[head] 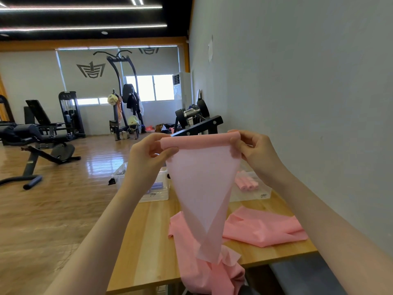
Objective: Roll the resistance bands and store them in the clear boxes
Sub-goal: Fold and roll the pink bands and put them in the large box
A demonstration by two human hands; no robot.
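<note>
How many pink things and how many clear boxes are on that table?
Pink band being rolled: 1
Loose pink bands on the table: at least 1, tangled
Pink rolls in the right box: about 3
Clear boxes: 2
Total: about 7

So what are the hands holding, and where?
A pink resistance band: the left hand and right hand pinch the two ends of its rolled top edge.
</note>
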